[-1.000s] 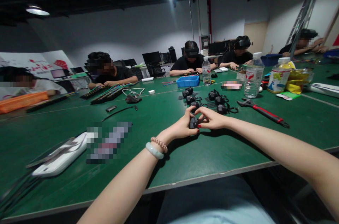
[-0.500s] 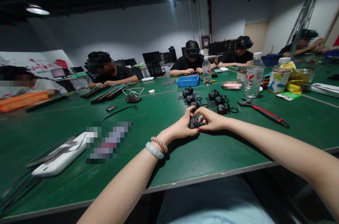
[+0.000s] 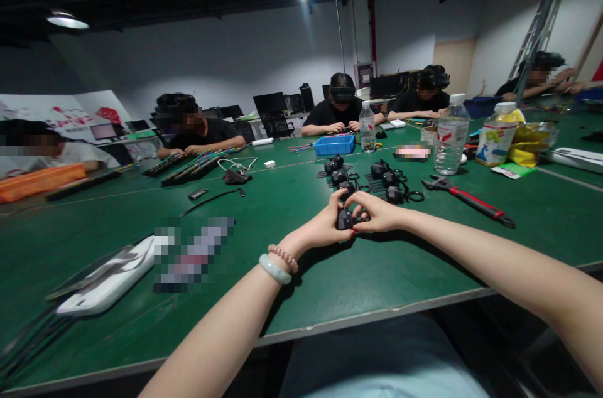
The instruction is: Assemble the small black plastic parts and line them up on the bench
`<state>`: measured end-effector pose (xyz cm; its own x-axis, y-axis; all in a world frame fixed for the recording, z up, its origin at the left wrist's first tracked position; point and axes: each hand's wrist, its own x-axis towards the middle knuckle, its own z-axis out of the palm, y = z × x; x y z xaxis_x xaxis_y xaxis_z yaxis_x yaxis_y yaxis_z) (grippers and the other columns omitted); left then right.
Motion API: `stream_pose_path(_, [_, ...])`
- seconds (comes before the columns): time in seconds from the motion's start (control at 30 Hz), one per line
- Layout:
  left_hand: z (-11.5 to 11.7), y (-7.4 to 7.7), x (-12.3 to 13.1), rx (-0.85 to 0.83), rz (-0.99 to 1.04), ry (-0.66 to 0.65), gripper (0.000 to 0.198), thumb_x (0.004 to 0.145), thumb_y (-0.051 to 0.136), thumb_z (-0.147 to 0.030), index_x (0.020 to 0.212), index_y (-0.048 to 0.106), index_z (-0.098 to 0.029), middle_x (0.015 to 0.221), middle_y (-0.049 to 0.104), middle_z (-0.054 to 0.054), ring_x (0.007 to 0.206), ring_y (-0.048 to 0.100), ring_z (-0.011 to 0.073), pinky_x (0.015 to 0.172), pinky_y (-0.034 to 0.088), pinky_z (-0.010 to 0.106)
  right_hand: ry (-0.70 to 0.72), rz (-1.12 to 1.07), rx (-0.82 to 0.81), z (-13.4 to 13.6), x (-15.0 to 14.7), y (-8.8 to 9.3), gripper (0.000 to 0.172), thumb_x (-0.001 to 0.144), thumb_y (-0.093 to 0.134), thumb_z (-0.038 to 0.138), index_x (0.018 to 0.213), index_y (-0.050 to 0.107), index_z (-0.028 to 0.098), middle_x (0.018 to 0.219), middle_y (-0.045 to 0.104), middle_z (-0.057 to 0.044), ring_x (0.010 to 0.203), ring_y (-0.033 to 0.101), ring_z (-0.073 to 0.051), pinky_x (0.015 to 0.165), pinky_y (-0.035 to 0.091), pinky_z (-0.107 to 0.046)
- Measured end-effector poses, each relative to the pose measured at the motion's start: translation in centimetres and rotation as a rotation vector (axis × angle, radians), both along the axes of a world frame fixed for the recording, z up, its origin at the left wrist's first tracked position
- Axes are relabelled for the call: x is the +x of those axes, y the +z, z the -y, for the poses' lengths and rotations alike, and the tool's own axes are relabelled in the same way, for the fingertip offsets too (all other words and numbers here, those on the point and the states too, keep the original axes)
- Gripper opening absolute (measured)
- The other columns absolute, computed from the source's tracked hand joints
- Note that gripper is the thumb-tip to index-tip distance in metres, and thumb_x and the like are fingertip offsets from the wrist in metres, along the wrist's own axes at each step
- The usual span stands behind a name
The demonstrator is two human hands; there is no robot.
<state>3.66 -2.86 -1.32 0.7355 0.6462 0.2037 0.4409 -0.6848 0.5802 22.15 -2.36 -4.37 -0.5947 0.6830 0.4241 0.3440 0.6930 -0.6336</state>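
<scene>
Between my two hands is a small black part [image 3: 345, 218], its exact kind unclear at this size. My left hand [image 3: 326, 221] has its fingers closed around the part's left side. From the right, my right hand [image 3: 374, 211] pinches at the same part with curled fingers; both thumbs and index fingers nearly meet. Just beyond my fingers stand two rows of similar black parts: a left row [image 3: 338, 177] and a right row [image 3: 390, 178], with thin dark pins or strips and black rings beside them. My fingers hide some of the nearest ones.
An adjustable wrench [image 3: 471, 200] with red-black handle lies at right on the green table [image 3: 282, 285]. Bottles, including a clear one [image 3: 451, 137], stand behind it. A blue tray [image 3: 334, 145] is farther back. A white power strip [image 3: 113, 279] lies at left. Several co-workers sit across.
</scene>
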Motion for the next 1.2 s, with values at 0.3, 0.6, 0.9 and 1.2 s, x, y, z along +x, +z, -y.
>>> stream_pose_path(0.3, [0.14,0.13,-0.03,-0.005,-0.012,0.019,0.084,0.062,0.057,-0.021,0.125,0.002,-0.022,0.097,0.043,0.005,0.069,0.049,0.0102,0.067,0.043,0.03,-0.009,0.031,0.024,0.05,0.05,0.27,0.042,0.063,0.061,0.028,0.101,0.043,0.019,0.095,0.042,-0.004,0.074,0.051,-0.011,0.059,0.047,-0.024])
stream_pose_path(0.6, [-0.05,0.0,-0.08,-0.006,-0.016,0.012,0.085,0.061,0.057,-0.02,0.126,0.002,-0.023,0.1,0.042,0.006,0.073,0.049,0.0119,0.067,0.043,0.03,-0.019,0.046,0.018,-0.04,0.0,0.24,0.038,0.066,0.059,0.028,0.099,0.045,0.018,0.095,0.04,-0.005,0.075,0.05,-0.011,0.061,0.046,-0.024])
stream_pose_path(0.9, [0.13,0.04,-0.08,-0.014,0.004,0.028,0.085,0.06,0.058,-0.02,0.126,0.004,-0.023,0.1,0.041,0.006,0.077,0.048,0.0128,0.072,0.042,0.033,-0.024,0.054,0.017,-0.26,0.07,0.1,0.034,0.069,0.056,0.031,0.099,0.047,0.018,0.095,0.041,-0.005,0.074,0.05,-0.011,0.063,0.046,-0.026])
stream_pose_path(1.2, [0.08,0.04,-0.04,-0.024,0.009,0.019,0.085,0.061,0.057,-0.02,0.126,0.003,-0.023,0.098,0.042,0.005,0.074,0.048,0.0116,0.071,0.042,0.031,-0.04,0.069,0.049,-0.36,0.15,0.06,0.034,0.068,0.057,0.032,0.097,0.047,0.017,0.093,0.043,-0.005,0.073,0.05,-0.012,0.061,0.044,-0.026])
